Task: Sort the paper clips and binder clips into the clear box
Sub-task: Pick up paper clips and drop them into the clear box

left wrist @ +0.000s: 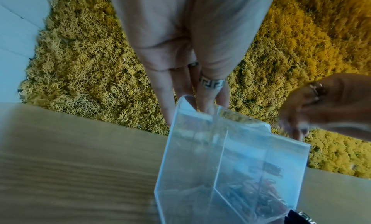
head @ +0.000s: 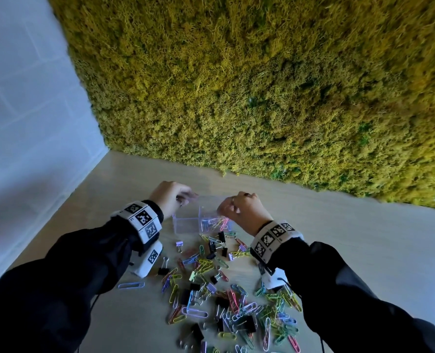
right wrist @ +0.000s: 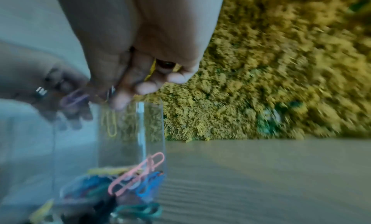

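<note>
Head view: the far rim of the clear box (head: 186, 220) is partly covered by both hands, and its transparent walls are hard to trace against the wooden table (head: 338, 238). The lower arms are cut off by the frame edge. The left hand (head: 169, 197) sits at the box's 10 o'clock corner, fingers curled onto the rim and gripping it. The right hand (head: 239, 208) hovers over the box's 2 o'clock side with fingers bunched; its contents cannot be read here. The box has two compartments: the left one looks bare, the right one holds coloured paper clips (head: 215, 222). A loose pile of paper clips and black binder clips (head: 224, 289) lies on the table at 6 o'clock from the box.

Left wrist view: the image is blurred. The fingers (left wrist: 208, 99) reach down behind the box's top edge (left wrist: 200, 116), thumb hidden. The divider wall shows mid-box; clips inside are only dark smears.

Right wrist view: heavily blurred. The fingertips (right wrist: 146, 86) are pinched together above the box's right compartment, grasping clips, with a yellow paper clip (right wrist: 110, 124) hanging below them. A pink paper clip (right wrist: 136, 173) rests on the heap inside.
</note>
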Available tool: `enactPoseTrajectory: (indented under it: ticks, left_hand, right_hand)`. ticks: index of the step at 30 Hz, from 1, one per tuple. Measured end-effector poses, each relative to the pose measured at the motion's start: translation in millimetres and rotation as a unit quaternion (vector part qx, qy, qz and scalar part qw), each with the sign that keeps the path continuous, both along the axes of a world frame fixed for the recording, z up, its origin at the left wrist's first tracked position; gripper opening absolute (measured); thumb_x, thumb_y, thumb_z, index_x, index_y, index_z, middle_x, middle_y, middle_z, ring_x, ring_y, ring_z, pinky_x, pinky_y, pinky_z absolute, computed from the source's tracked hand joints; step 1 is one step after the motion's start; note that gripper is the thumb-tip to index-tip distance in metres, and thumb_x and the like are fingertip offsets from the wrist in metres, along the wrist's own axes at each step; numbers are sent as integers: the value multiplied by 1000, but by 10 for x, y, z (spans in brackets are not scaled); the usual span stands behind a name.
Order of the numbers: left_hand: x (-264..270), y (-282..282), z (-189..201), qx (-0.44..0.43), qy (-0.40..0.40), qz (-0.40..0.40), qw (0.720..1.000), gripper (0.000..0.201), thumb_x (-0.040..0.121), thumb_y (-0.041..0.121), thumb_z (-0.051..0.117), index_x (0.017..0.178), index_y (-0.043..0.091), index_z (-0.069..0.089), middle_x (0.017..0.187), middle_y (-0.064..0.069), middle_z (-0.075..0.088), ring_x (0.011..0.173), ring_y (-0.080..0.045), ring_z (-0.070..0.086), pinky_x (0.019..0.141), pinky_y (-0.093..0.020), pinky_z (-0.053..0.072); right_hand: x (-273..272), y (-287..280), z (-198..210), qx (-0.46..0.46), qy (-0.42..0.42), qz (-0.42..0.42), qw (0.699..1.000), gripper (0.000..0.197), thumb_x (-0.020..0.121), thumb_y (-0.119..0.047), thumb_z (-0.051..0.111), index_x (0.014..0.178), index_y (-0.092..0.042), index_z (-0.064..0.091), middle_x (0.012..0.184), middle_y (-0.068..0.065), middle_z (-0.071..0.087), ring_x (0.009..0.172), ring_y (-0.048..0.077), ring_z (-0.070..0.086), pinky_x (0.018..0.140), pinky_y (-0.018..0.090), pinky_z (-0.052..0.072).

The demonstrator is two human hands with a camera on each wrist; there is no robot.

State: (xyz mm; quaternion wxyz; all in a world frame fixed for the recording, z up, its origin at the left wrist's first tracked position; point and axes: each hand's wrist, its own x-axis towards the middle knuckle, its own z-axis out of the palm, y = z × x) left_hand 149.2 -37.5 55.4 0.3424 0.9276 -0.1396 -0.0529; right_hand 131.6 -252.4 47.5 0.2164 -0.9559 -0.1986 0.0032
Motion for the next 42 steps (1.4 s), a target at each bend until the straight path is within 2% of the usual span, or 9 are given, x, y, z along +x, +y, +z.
enactPoseTrajectory:
  ticks: [7,10,13,17,21,26,31,37,42]
  left_hand:
    - [-15,-10,-8,-4,-25,-7,1000,26,79,-7,59,103,1,65,107,-14,68,95,-20,66,78,-23,51]
    - [-31,-2,-29,-10,-25,-8,1000,29,78,-8,59,105,2,64,111,-15,67,98,-20,65,84,-28,53]
    - [-76,5,-2,10,-29,-22,999,35,80,-7,58,113,7,61,121,-13,62,109,-22,60,93,-27,47]
    - [-315,173,63,1,-111,-10,994,32,84,8,59,116,9,56,112,2,56,99,-12,54,87,-16,40]
    - [-737,531,-43,0,-55,-14,998,24,82,1,60,74,23,54,71,9,56,60,-2,50,58,-7,39]
    - [-1111,829,-286,144,91,11,985,21,79,18,67,86,21,47,86,3,48,81,-16,47,62,-19,34]
    - [-1167,791,-479,162,171,-52,970,64,72,16,72,128,19,41,120,-3,37,111,-20,40,85,-28,37]
    - [-1053,719,-572,128,133,-66,981,29,76,11,68,104,11,60,94,-2,44,80,-15,46,61,-17,32]
    - [-1059,722,-704,124,85,-52,987,10,83,5,58,91,3,64,95,-1,43,87,-19,49,74,-23,36]
  right_hand:
    - [-19,56,27,-43,-40,-44,997,28,84,-43,54,101,-25,66,102,-3,65,98,16,55,91,37,39]
    - [-161,52,45,57,-144,-43,987,35,88,-39,45,84,-13,68,90,1,67,76,15,59,75,36,51]
    - [-375,72,-15,60,-82,-4,995,33,93,-33,44,82,-8,64,89,5,65,69,16,58,63,35,56]
    - [-728,80,-342,24,41,76,996,46,85,-40,33,90,-11,67,102,4,64,92,19,59,84,39,53]
    - [-922,209,-520,-31,101,118,987,69,75,-55,22,109,-12,63,128,-4,50,115,17,49,91,39,50]
    - [-915,595,-561,-134,125,100,978,92,65,-81,15,132,-24,41,146,-1,29,138,25,19,113,51,22]
    - [-980,882,-355,-238,153,90,955,82,72,-65,54,134,-13,37,146,7,20,137,31,19,111,53,20]
    - [-875,1095,-436,-159,213,65,962,67,67,-48,72,118,-10,51,124,7,39,121,30,40,104,45,35]
    - [-799,1110,-338,-127,227,119,958,36,76,-25,70,104,-3,62,109,14,60,109,27,54,92,32,41]
